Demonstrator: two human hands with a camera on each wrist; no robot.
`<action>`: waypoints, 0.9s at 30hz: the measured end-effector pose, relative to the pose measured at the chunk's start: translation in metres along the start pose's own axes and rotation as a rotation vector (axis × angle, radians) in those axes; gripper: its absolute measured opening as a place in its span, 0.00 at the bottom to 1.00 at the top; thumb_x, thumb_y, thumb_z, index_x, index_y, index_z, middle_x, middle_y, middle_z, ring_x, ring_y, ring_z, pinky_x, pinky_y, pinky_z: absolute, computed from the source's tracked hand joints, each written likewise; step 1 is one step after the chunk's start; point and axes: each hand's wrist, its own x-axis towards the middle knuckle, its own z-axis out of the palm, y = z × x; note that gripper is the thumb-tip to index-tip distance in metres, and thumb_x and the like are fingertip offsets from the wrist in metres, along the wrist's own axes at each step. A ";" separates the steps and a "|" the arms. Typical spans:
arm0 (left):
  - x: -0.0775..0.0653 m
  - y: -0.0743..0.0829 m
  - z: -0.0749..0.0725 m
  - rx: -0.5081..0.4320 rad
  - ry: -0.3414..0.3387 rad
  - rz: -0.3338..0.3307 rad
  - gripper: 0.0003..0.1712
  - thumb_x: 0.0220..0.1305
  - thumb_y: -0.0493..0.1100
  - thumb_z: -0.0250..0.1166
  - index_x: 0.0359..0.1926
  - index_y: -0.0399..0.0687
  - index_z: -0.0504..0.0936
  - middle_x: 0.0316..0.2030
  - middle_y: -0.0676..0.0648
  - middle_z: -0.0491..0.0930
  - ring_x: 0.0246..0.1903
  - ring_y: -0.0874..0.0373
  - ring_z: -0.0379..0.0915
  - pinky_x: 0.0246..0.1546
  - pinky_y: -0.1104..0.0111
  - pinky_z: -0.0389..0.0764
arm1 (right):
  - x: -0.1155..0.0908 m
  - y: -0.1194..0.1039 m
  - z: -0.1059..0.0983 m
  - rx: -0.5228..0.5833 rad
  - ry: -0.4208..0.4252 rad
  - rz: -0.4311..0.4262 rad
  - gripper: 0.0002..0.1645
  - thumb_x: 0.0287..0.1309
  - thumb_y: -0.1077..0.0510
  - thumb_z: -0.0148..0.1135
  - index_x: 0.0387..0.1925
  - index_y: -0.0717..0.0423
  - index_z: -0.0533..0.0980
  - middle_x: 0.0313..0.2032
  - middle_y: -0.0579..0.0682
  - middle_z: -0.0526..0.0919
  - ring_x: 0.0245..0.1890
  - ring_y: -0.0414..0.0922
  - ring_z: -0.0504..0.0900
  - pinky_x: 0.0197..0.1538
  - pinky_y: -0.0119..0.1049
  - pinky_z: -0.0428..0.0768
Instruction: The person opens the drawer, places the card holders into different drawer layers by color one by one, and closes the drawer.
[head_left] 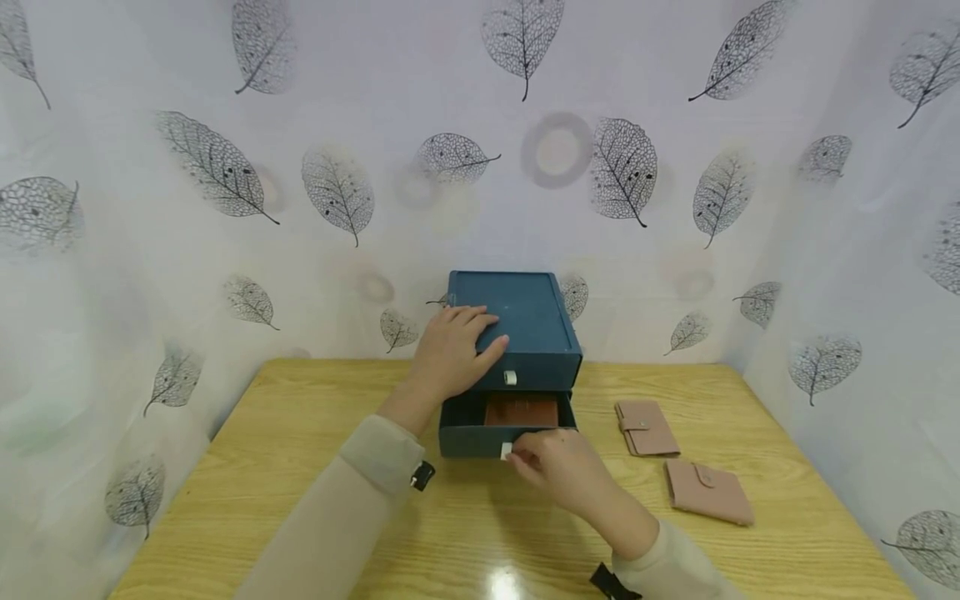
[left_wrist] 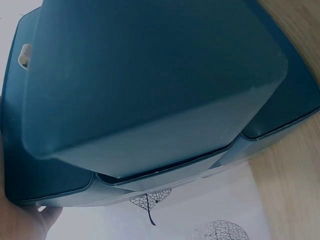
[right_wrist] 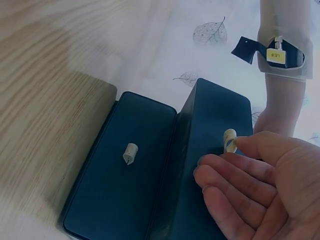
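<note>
A dark blue drawer box [head_left: 517, 308] stands at the back of the table. My left hand [head_left: 450, 350] rests on its top near the left front edge, fingers spread. The middle drawer [head_left: 472, 442] is pulled partway out, with a brown leather-like item [head_left: 522, 411] lying inside. At that drawer's front, my right hand [head_left: 566, 471] pinches its small white pull tab [right_wrist: 229, 140] between thumb and index finger, the other fingers loosely bent. The lower drawer, with its own tab [right_wrist: 130, 152], sits closed in the right wrist view, and so does the top one.
Two pink wallets with snap straps, one farther back [head_left: 648, 428] and one nearer [head_left: 708, 492], lie on the wooden table [head_left: 300, 467] to the right of the box. Behind the table hangs a white curtain [head_left: 412, 225] with a leaf print.
</note>
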 end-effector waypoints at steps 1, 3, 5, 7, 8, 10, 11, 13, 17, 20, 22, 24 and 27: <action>0.000 0.000 0.000 -0.001 0.000 0.001 0.32 0.75 0.65 0.48 0.69 0.54 0.74 0.70 0.48 0.68 0.70 0.48 0.60 0.74 0.52 0.56 | 0.001 0.000 0.000 0.003 0.001 0.004 0.06 0.63 0.57 0.68 0.31 0.53 0.86 0.24 0.40 0.85 0.23 0.31 0.80 0.27 0.25 0.79; 0.000 0.000 -0.001 -0.005 0.000 0.003 0.32 0.75 0.64 0.49 0.69 0.54 0.74 0.70 0.48 0.68 0.70 0.48 0.60 0.74 0.52 0.56 | 0.003 0.002 0.001 -0.002 0.006 0.011 0.05 0.62 0.57 0.68 0.31 0.52 0.86 0.24 0.40 0.85 0.23 0.31 0.80 0.27 0.25 0.78; -0.001 0.000 -0.002 -0.005 -0.001 0.004 0.32 0.75 0.64 0.48 0.69 0.54 0.74 0.70 0.48 0.68 0.70 0.48 0.60 0.73 0.52 0.56 | 0.005 0.004 0.003 -0.011 0.017 0.019 0.05 0.62 0.57 0.69 0.31 0.52 0.86 0.24 0.40 0.85 0.23 0.31 0.80 0.27 0.25 0.78; -0.001 0.000 -0.001 -0.004 0.001 0.006 0.32 0.75 0.64 0.48 0.69 0.54 0.74 0.70 0.48 0.68 0.70 0.48 0.60 0.73 0.52 0.56 | 0.007 0.006 0.005 -0.030 0.032 0.027 0.04 0.61 0.56 0.70 0.31 0.51 0.86 0.24 0.39 0.84 0.23 0.31 0.79 0.26 0.25 0.78; -0.001 0.000 -0.001 -0.004 0.000 0.005 0.32 0.75 0.64 0.48 0.69 0.54 0.74 0.70 0.48 0.68 0.70 0.48 0.60 0.73 0.53 0.56 | 0.008 0.007 0.006 -0.040 0.040 0.029 0.04 0.61 0.56 0.70 0.31 0.51 0.86 0.24 0.39 0.84 0.23 0.31 0.79 0.26 0.25 0.78; -0.001 -0.001 -0.001 -0.003 -0.001 0.006 0.32 0.75 0.64 0.48 0.69 0.54 0.73 0.70 0.48 0.68 0.70 0.48 0.60 0.73 0.53 0.56 | 0.009 0.009 0.008 -0.048 0.052 0.038 0.04 0.60 0.56 0.70 0.31 0.50 0.86 0.24 0.39 0.85 0.23 0.32 0.80 0.27 0.25 0.78; -0.001 -0.001 0.000 -0.004 0.000 0.006 0.32 0.75 0.65 0.48 0.69 0.54 0.73 0.70 0.48 0.68 0.70 0.48 0.60 0.73 0.53 0.56 | 0.010 0.010 0.008 -0.050 0.056 0.040 0.04 0.60 0.56 0.70 0.31 0.50 0.86 0.24 0.39 0.85 0.23 0.32 0.80 0.27 0.25 0.78; 0.000 -0.001 0.000 -0.008 -0.001 0.006 0.32 0.75 0.65 0.48 0.69 0.54 0.73 0.71 0.48 0.67 0.71 0.48 0.60 0.74 0.53 0.56 | 0.012 0.011 0.009 -0.050 0.054 0.047 0.04 0.60 0.56 0.70 0.31 0.50 0.86 0.24 0.39 0.85 0.23 0.32 0.80 0.27 0.26 0.79; 0.000 -0.002 0.001 -0.017 0.006 0.008 0.32 0.75 0.65 0.48 0.69 0.54 0.73 0.71 0.48 0.68 0.71 0.48 0.60 0.74 0.52 0.55 | 0.014 0.013 0.009 -0.034 0.050 0.061 0.04 0.61 0.56 0.70 0.31 0.50 0.86 0.25 0.40 0.85 0.24 0.33 0.81 0.28 0.27 0.80; 0.000 -0.002 0.001 -0.022 0.013 0.010 0.32 0.75 0.65 0.49 0.69 0.54 0.74 0.70 0.48 0.68 0.70 0.48 0.60 0.74 0.52 0.55 | 0.017 0.014 0.010 -0.036 0.051 0.076 0.04 0.61 0.56 0.70 0.31 0.50 0.86 0.25 0.40 0.85 0.25 0.34 0.81 0.29 0.27 0.80; 0.000 -0.002 0.001 -0.022 0.015 0.011 0.32 0.75 0.64 0.49 0.69 0.54 0.74 0.70 0.48 0.68 0.70 0.48 0.60 0.73 0.52 0.55 | 0.018 0.015 0.010 -0.037 0.054 0.086 0.04 0.61 0.55 0.70 0.32 0.50 0.86 0.26 0.41 0.85 0.25 0.34 0.82 0.29 0.28 0.80; 0.000 -0.002 0.002 -0.019 0.014 0.011 0.32 0.75 0.65 0.49 0.69 0.54 0.74 0.70 0.48 0.68 0.70 0.48 0.60 0.73 0.52 0.56 | 0.020 0.015 0.011 -0.044 0.061 0.101 0.03 0.60 0.55 0.70 0.32 0.49 0.86 0.26 0.41 0.85 0.25 0.35 0.82 0.29 0.28 0.80; 0.000 -0.002 0.001 -0.013 0.012 0.012 0.32 0.75 0.65 0.48 0.69 0.54 0.74 0.70 0.48 0.68 0.70 0.48 0.60 0.73 0.52 0.56 | 0.021 0.016 0.011 -0.046 0.073 0.120 0.03 0.60 0.55 0.71 0.32 0.49 0.85 0.26 0.41 0.86 0.25 0.35 0.82 0.29 0.29 0.80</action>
